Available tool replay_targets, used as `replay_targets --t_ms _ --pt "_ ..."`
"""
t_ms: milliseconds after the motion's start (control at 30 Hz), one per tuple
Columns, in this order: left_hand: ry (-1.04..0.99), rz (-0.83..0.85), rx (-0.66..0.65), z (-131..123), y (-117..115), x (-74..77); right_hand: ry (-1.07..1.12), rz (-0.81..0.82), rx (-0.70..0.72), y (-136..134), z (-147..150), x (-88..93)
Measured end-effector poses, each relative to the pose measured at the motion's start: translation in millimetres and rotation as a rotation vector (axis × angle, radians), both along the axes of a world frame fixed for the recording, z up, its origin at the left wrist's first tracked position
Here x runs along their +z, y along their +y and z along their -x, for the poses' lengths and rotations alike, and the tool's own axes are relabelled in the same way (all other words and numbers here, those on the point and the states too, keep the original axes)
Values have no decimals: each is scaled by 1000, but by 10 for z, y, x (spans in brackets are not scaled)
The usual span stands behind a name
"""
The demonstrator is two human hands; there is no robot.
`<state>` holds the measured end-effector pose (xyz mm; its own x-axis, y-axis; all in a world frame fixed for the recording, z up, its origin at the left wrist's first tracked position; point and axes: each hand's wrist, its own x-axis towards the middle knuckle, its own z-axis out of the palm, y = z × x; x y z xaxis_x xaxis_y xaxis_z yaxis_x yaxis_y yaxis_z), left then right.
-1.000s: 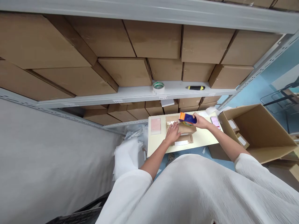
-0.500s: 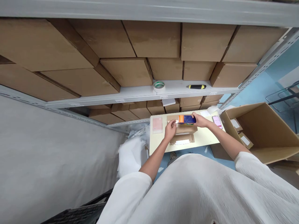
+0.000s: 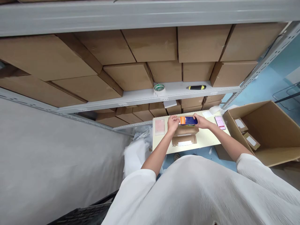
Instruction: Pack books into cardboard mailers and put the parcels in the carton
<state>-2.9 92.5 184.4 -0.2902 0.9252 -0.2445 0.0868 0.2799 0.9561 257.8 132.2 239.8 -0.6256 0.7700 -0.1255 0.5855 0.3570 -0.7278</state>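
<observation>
My right hand (image 3: 199, 121) is wrapped round the right end of a blue and orange tape dispenser (image 3: 190, 120), held above a cardboard box (image 3: 186, 131) on a cream table (image 3: 207, 139). At the dispenser's orange end my left hand (image 3: 172, 122) has its fingers pinched together; whatever lies between them is too small to make out. A lower cardboard piece with a white label (image 3: 184, 143) shows on the near side of the box.
Shelves with several cardboard boxes (image 3: 164, 71) face me. A tape roll (image 3: 159, 89) and a yellow-black utility knife (image 3: 197, 87) lie on one shelf. On the table are a phone (image 3: 220, 122) and pinkish sheets (image 3: 159, 127). A large open carton (image 3: 276, 128) stands right, white packing material (image 3: 134, 156) left.
My left hand has moved up and closer to the orange end of the dispenser. The right hand keeps its hold. The whole view has shifted slightly.
</observation>
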Motion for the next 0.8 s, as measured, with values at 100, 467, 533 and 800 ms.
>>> replay_targets --t_ms 100,467,533,800 --pt "-64 -5 22 -11 22 -22 18 -19 -1 -3 -16 -15" --pt "-70 -3 -9 84 31 -57 27 -11 -36 10 -70 -33" --pt "-84 -17 -12 80 33 -57 33 -6 -48 3 -73 -48" --pt "-18 -24 -10 94 61 -164 94 -8 -78 2 -27 -122"
